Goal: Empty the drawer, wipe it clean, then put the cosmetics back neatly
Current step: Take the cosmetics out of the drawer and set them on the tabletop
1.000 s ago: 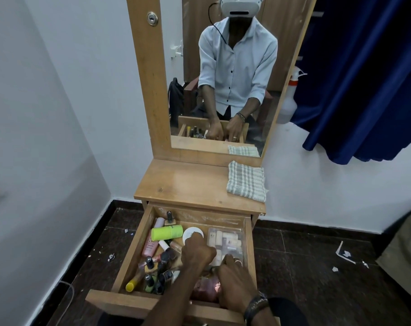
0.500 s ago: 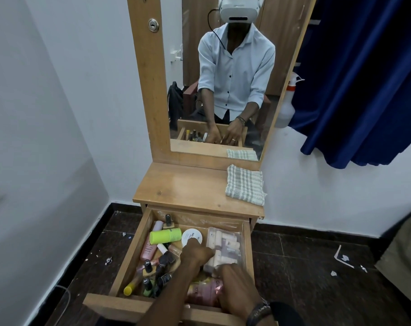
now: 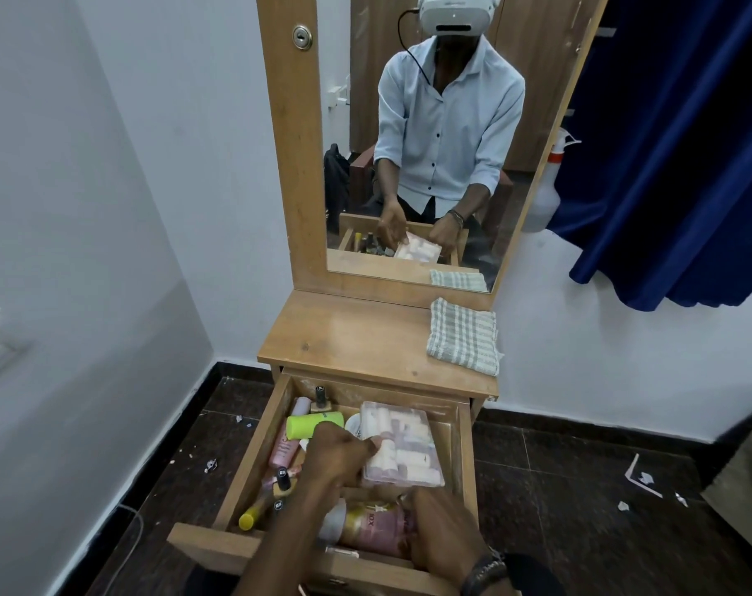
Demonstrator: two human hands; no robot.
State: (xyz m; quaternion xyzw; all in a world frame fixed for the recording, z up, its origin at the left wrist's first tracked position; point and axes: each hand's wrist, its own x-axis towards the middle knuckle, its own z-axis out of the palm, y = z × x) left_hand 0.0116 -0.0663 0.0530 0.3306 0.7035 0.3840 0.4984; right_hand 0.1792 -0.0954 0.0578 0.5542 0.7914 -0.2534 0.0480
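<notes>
The light is soft and even, moderately bright, with no hard shadows. A pale sheen lies on the wooden tabletop (image 3: 365,337). The wide lens bends the mirror frame (image 3: 292,144) and walls outward at the edges. The left wall (image 3: 43,251) looks smeared and blurry. The curtain (image 3: 688,144) falls into deep dark folds.

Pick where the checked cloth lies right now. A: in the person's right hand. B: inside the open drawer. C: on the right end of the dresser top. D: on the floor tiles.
C: the checked cloth lies folded on the right end of the dresser top, in front of the mirror, above the open drawer.
</notes>
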